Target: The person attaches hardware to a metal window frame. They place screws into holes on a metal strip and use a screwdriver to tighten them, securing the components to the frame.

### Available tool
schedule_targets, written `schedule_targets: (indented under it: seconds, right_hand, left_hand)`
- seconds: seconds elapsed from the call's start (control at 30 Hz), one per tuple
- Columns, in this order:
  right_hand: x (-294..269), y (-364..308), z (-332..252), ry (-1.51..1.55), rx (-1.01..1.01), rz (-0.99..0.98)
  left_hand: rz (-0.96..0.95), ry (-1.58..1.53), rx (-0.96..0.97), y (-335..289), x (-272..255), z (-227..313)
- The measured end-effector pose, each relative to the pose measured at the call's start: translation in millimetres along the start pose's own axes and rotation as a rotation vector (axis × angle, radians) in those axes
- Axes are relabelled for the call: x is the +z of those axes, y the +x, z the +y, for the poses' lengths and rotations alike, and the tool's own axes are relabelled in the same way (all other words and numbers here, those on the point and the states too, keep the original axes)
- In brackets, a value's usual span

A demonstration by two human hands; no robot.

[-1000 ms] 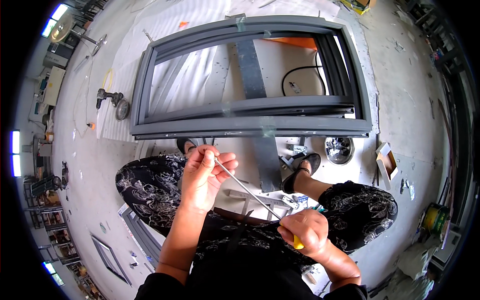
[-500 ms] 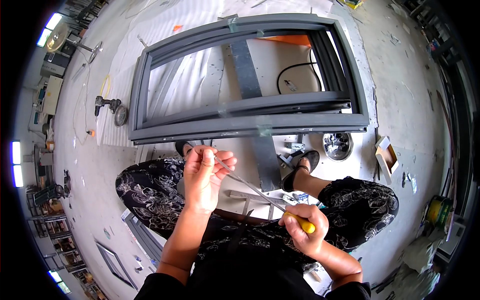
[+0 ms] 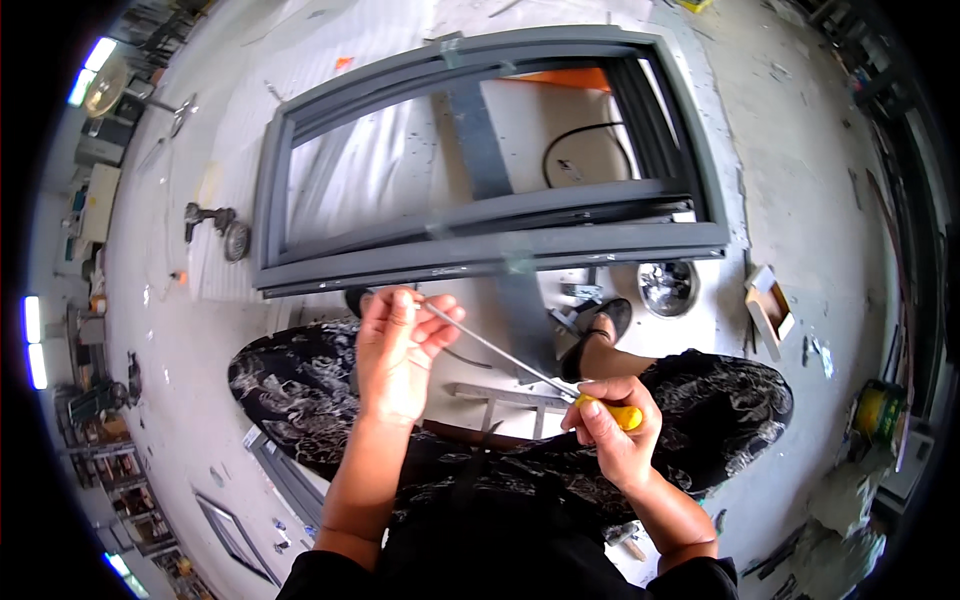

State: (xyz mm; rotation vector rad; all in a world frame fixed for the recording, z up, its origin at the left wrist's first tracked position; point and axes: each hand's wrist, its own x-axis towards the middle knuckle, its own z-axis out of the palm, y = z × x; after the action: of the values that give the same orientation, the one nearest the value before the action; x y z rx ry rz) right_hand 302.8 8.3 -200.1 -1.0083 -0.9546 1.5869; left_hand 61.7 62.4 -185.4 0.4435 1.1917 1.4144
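A screwdriver (image 3: 500, 350) with a yellow handle and a long thin shaft slants across my lap. Its handle sits in my right hand (image 3: 625, 445), fingers closed around it. My left hand (image 3: 392, 365) is raised at the tip end, thumb and forefinger pinched together, the other fingers loosely spread. Whatever is in that pinch is too small to make out. Just beyond my hands lies a large grey rectangular frame (image 3: 620, 240), with darker inner bars and strips of greenish tape on it.
A metal bowl (image 3: 697, 290) of small parts stands by my right foot, with an open cardboard box (image 3: 785, 325) to its right. A dark power tool (image 3: 210, 215) lies left of the frame. Black cable (image 3: 546, 160) shows through the frame, and a smaller frame (image 3: 235, 540) lies at lower left.
My right hand has shifted slightly right and up, and the screwdriver lies at a flatter angle. My left hand has drifted a little left. The whole view has moved slightly.
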Motion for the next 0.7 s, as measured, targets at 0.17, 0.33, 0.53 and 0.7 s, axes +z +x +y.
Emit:
schedule_targets:
  seconds: [0.17, 0.33, 0.53, 0.7]
  right_hand:
    - [-51, 15, -55, -0.156, -0.420, 0.601]
    - [-134, 15, -101, -0.171, -0.626, 0.936]
    - [-146, 9, -71, -0.337, -0.714, 0.859]
    - [-157, 16, -76, -0.282, -0.509, 1.019]
  left_hand:
    - [0.035, 0.234, -0.208, 25, -36, -59]
    - [-0.143, 0.435, -0.543, 49, -8, -167]
    - [-0.416, 0.583, -0.565, 86, 53, -302]
    - [-0.542, 0.790, -0.498, 109, 102, -381]
